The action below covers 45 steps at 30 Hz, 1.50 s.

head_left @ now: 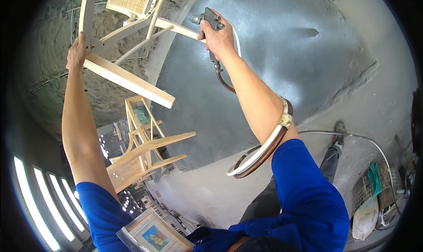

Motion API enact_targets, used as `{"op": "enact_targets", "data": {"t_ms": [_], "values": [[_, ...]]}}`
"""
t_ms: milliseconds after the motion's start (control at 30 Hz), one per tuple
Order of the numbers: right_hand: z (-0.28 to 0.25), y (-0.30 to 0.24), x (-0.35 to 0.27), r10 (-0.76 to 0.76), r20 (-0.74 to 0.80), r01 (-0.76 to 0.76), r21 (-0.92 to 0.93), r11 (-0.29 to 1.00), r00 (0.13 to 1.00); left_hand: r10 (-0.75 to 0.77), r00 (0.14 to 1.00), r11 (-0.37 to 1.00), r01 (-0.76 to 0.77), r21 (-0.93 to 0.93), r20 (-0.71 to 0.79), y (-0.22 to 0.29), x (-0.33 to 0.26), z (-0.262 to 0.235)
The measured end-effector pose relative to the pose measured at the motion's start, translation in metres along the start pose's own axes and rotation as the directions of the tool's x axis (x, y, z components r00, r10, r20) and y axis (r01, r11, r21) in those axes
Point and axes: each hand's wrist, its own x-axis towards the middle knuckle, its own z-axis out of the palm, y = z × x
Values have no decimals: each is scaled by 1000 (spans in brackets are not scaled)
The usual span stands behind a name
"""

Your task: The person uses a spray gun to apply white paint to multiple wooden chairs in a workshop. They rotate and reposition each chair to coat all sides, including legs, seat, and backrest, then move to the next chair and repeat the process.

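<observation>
A pale wooden chair (130,81) with a woven cane panel (129,0) is tilted at the upper left, its legs pointing several ways. My left hand (76,53) is closed round its frame near a joint. At the top centre my right hand (220,38) grips a grey metal spray gun (211,18), its nozzle facing left toward the chair. One chair leg ends close to the gun; whether it touches my fingers I cannot tell. A white hose (254,166) and a brown hose (227,85) run from the gun and loop by my right elbow.
Beyond the chair rises a rough, stained wall (39,71). A grey, wet-looking sheet surface (282,44) spreads under my right arm. Another wooden chair (145,150) stands at the lower left. A hose (352,134) trails to a bundle with green cloth (374,179) at right.
</observation>
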Motion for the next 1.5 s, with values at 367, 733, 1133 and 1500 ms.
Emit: {"op": "enact_targets", "data": {"t_ms": [367,733,1133,1500], "values": [[-122,-30,-100,-48,-95,-21,-615,788,994,-12,996,973,31,-230,84,5,6,-6],[-53,-18,-14,-294,359,451,-518,727,886,4,994,904,42,-425,107,6,8,-12],[-67,-43,-35,-716,-116,596,-471,650,689,8,996,927,25,-373,87,8,15,-10],[-96,-56,-68,-409,-490,250,-359,899,770,86,993,929,-49,-366,85,11,-4,-34]]}}
